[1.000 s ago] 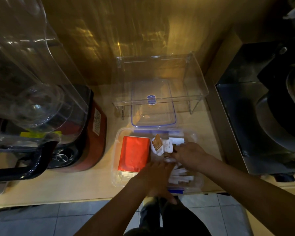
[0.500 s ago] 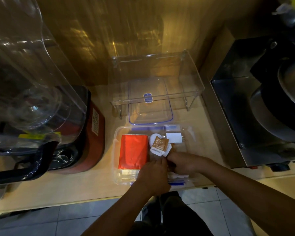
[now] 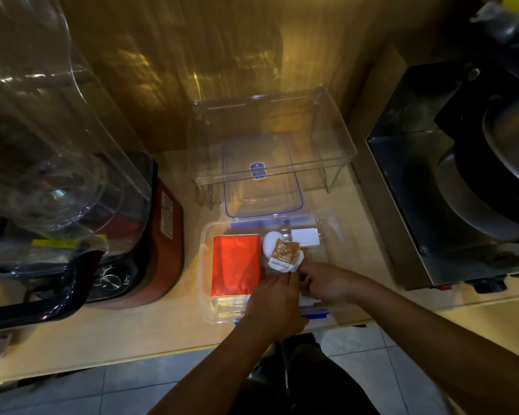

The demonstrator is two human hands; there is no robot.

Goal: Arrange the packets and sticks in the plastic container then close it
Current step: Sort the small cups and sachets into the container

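A clear plastic container [image 3: 206, 235] sits at the counter's front edge. Inside it lie a red packet [image 3: 235, 265] on the left, a round white packet [image 3: 270, 242], a brown-and-white packet [image 3: 283, 257] and a white rectangular packet [image 3: 305, 238]. White sticks [image 3: 310, 302] show under my hands. Both hands are in the container's near half, fingers curled together over the sticks. My left hand [image 3: 274, 301] sits just right of the red packet; my right hand [image 3: 327, 284] touches it, fingertips at the brown packet's lower edge. The clear lid with blue rim [image 3: 262, 190] lies behind the container.
A clear acrylic shelf [image 3: 276, 136] stands over the lid against the wooden wall. A red-based blender [image 3: 150, 244] with a large clear jar fills the left. A dark metal appliance [image 3: 447, 190] stands to the right. The counter edge runs just below the container.
My hands have drawn together over the sticks; the right hand pulled back toward me from the far packets. The brown-and-white packet now lies flatter over the round white one. The view shifted slightly.
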